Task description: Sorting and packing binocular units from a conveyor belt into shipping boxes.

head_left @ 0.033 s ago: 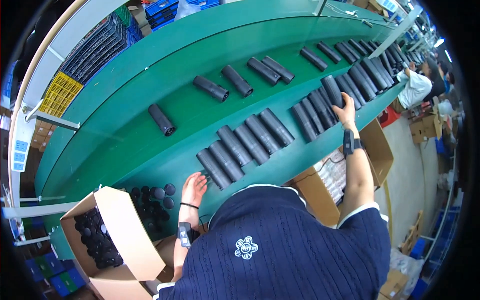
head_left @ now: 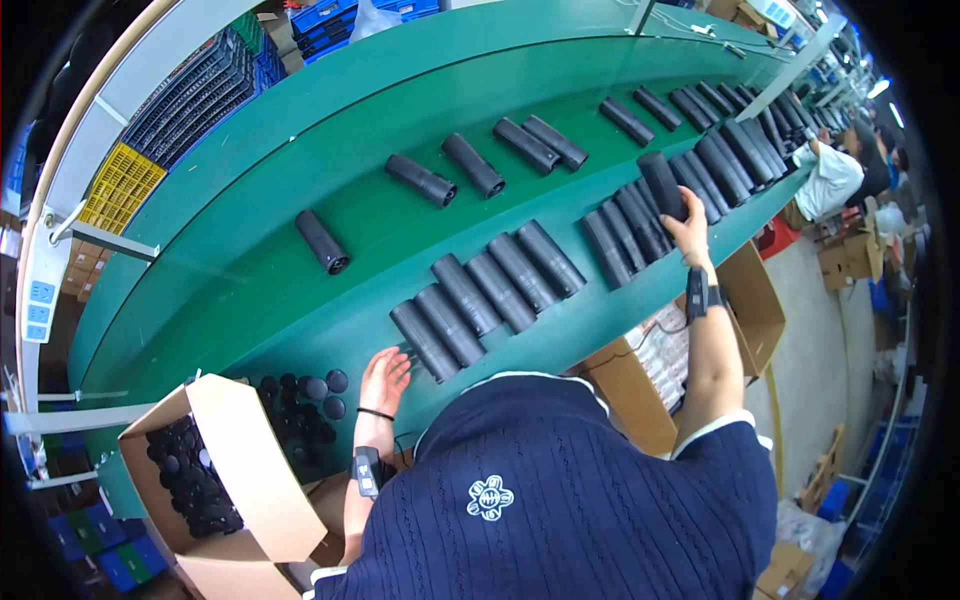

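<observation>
Between the fingers and thumb of my right hand [head_left: 688, 226] is a black cylinder [head_left: 658, 182], raised at a tilt over others like it. A tight group of black cylinders [head_left: 624, 236] lies just to its left, and another group [head_left: 725, 168] lies to its right. My left hand [head_left: 385, 378] has its fingers loosely spread and holds nothing. It is beside the leftmost cylinder [head_left: 424, 341] of a slanting row in the middle of the green bench. Small round black caps [head_left: 314, 388] lie loose on the bench to the left of that hand.
An open cardboard box [head_left: 255, 470] at the lower left holds many black caps [head_left: 190, 475]. Spaced-out cylinders lie on the green belt [head_left: 230, 290] beyond the bench. Another open carton [head_left: 630, 395] stands below the near edge. A person in white [head_left: 835, 172] is at the far right.
</observation>
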{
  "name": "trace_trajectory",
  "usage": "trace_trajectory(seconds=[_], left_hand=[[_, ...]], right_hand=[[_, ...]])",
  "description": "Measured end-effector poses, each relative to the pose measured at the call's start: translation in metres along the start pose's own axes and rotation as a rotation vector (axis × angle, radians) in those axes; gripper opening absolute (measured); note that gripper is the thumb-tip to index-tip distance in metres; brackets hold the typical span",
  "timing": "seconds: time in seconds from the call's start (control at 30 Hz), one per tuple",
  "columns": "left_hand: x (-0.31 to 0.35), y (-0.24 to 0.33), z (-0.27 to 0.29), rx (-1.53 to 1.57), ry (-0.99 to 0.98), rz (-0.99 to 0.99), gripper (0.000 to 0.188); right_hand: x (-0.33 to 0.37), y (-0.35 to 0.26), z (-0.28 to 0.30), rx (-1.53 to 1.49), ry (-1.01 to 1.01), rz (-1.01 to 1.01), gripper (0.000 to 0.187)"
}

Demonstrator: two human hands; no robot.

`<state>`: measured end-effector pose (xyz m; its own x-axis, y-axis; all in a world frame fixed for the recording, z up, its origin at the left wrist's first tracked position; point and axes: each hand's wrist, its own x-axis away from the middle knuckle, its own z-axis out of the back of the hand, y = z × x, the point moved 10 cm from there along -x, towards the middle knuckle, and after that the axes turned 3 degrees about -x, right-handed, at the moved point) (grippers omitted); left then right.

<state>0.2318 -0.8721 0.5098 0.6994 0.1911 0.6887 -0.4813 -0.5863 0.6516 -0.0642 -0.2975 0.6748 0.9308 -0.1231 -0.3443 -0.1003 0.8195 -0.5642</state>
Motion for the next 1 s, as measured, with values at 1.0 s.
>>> trace_trajectory(seconds=[1.0], left_hand=[[-0.001,-0.001,-0.002,-0.048,0.071,-0.020,0.023]], right_hand=[[0.052,-0.136,0.015,0.253,0.182,0.393,0.061]])
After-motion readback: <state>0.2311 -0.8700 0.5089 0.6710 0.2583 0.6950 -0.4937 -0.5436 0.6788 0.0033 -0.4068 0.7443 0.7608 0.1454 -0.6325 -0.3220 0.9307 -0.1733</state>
